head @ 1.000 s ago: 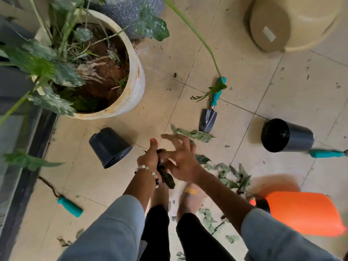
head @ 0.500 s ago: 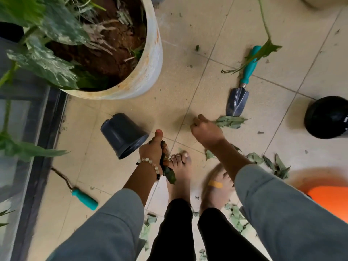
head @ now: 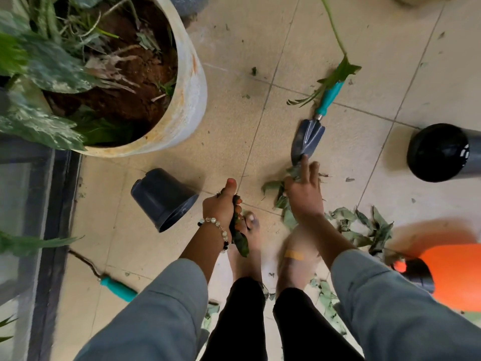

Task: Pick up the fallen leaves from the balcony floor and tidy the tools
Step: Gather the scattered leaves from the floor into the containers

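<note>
Since a moment ago, my right hand (head: pixel 303 194) has reached farther, fingers now spread on the floor leaves (head: pixel 279 194) beside the trowel (head: pixel 311 131). My left hand (head: pixel 221 204) still grips a gathered bunch (head: pixel 239 241), near my feet.

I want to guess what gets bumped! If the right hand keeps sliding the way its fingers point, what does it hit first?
Probably the trowel: the right hand has fingers pointing at its blade, the tips almost touching.

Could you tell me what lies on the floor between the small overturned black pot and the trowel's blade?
In the head view, only bare tile lies between the small black pot and the trowel.
</note>
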`<state>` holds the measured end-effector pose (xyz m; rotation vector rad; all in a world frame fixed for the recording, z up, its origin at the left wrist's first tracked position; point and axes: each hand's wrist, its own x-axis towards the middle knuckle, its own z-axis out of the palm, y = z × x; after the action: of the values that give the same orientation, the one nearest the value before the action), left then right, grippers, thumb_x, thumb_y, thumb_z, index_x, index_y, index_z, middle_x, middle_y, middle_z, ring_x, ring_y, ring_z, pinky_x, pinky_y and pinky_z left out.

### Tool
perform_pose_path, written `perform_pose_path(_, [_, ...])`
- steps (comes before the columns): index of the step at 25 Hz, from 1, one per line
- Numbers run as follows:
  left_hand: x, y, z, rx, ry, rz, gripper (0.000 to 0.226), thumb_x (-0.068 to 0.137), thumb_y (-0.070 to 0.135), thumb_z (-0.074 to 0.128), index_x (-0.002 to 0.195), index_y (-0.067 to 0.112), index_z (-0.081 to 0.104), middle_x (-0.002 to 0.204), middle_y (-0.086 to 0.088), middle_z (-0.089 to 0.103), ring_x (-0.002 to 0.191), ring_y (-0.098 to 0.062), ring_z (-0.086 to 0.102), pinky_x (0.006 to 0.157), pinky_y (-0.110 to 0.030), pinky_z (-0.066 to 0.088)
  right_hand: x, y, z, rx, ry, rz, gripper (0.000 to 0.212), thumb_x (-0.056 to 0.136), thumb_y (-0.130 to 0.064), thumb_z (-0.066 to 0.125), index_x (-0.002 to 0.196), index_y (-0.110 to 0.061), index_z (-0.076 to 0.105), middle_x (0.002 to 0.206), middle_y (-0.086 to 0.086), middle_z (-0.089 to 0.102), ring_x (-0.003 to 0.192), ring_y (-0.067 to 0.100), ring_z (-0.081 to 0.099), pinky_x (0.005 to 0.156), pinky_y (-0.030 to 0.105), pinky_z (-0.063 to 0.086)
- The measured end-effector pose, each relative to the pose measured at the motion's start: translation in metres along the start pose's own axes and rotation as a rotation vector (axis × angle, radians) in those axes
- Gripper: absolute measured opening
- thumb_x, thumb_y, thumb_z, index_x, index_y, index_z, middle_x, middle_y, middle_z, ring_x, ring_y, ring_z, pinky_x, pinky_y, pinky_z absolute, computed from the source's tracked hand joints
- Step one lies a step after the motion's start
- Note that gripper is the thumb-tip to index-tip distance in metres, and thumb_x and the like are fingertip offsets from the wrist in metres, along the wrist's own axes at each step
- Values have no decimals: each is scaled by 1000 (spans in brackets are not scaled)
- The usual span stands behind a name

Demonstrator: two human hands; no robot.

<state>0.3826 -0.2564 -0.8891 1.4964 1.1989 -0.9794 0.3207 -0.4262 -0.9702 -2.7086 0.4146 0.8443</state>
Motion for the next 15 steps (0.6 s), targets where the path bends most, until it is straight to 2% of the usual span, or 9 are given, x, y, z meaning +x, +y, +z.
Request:
perform_pose_path(2, [3, -2, 6, 48, 20, 18, 50, 85, 55, 61, 56, 16, 50, 48, 2, 45, 38, -12, 36, 42, -23, 32, -2, -1, 1, -105, 87, -99, 21, 71, 2, 76, 89, 4, 66, 124, 36, 52, 110, 59, 51, 71, 58, 55])
perform_pose_path(3, [3, -3, 8, 58, 26, 21, 50, 85, 55, 62, 56, 16, 50, 48, 2, 45, 38, -13, 36, 42, -23, 33, -2, 1, -3, -163, 137, -138, 27, 59, 6, 82, 82, 6, 67, 100, 31, 63, 90, 50, 62, 54, 49, 58])
perform_pose_path(4, [2, -4, 10, 57, 30, 23, 49, 85, 55, 62, 57, 15, 51, 48, 1, 46, 39, -13, 37, 43, -23, 33, -1, 4, -4, -168, 196, -189, 29, 53, 9, 84, 77, 6, 67, 83, 26, 65, 76, 43, 64, 46, 41, 56])
perform_pose_path(6, [-2, -5, 14, 49, 50, 31, 48, 85, 52, 64, 58, 14, 53, 50, 0, 48, 38, -13, 39, 43, -23, 35, 4, 10, -19, 75, 196, -173, 20, 63, 7, 78, 78, 5, 66, 76, 22, 64, 69, 35, 62, 51, 33, 50])
perform_pose_path(8, [-8, -7, 17, 30, 77, 31, 46, 86, 49, 65, 60, 12, 55, 51, -2, 49, 36, -14, 40, 42, -22, 36, 6, 17, -32, 450, 178, 97, 14, 80, -1, 69, 92, -2, 64, 86, 14, 69, 77, 28, 66, 64, 29, 48])
perform_pose_path(10, [-23, -6, 19, -40, 86, -2, 47, 86, 49, 65, 59, 12, 55, 50, -2, 50, 37, -15, 41, 43, -23, 37, -4, 19, -51, 1107, 82, 313, 30, 80, 1, 70, 105, -11, 58, 93, 14, 70, 80, 24, 69, 72, 31, 57])
perform_pose_path(12, [-49, 1, 20, -233, 36, -70, 50, 88, 50, 61, 56, 14, 49, 45, -1, 45, 33, -14, 36, 40, -19, 33, -28, 13, -86, 1612, 25, 247, 36, 81, 11, 63, 111, -10, 58, 93, 25, 66, 82, 30, 68, 75, 39, 59])
perform_pose_path(14, [-86, 18, 20, -445, -30, -109, 53, 91, 55, 53, 56, 16, 42, 40, 3, 40, 29, -11, 32, 34, -15, 28, -62, -4, -131, 1735, -49, 201, 27, 85, 16, 53, 99, -3, 66, 84, 19, 68, 76, 26, 68, 67, 31, 58])
perform_pose_path(15, [-106, 27, 21, -524, -44, -104, 54, 92, 57, 49, 57, 17, 39, 39, 3, 38, 29, -10, 32, 33, -14, 27, -79, -16, -153, 1783, -84, 253, 30, 85, 18, 49, 90, -2, 70, 78, 12, 70, 71, 21, 67, 63, 28, 56])
